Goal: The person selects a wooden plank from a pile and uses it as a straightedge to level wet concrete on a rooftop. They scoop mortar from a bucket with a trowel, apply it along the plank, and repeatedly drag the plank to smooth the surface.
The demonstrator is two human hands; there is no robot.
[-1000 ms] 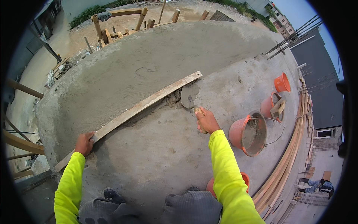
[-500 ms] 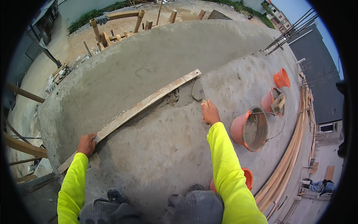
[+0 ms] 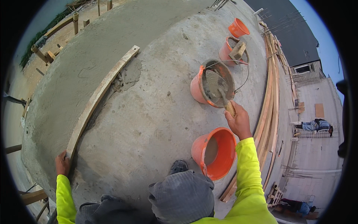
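Note:
My left hand (image 3: 62, 164) grips the near end of a long pale wooden straightedge (image 3: 99, 95), which lies along the edge of a smooth grey mortar layer (image 3: 56, 108). A lump of rough mortar (image 3: 130, 72) sits against its right side, toward the far end. Over on the right, my right hand (image 3: 239, 121) is closed round the wooden handle of a trowel (image 3: 229, 108). The trowel's blade dips into an orange bucket (image 3: 197, 89) holding wet grey mortar, and partly disappears in it. A thin wire handle arcs from that bucket's rim.
Nearer me stands another orange bucket (image 3: 228, 156) with grey material inside. Beyond are a bucket (image 3: 223, 52) with a wooden block (image 3: 238, 50) across it and a farther bucket (image 3: 238, 28). Long timbers (image 3: 270, 100) run along the right. Two people are lower down at far right.
My right hand has carried the trowel from beside the straightedge over to the mortar bucket, blade now inside. My left hand stays on the straightedge. The view has swung right.

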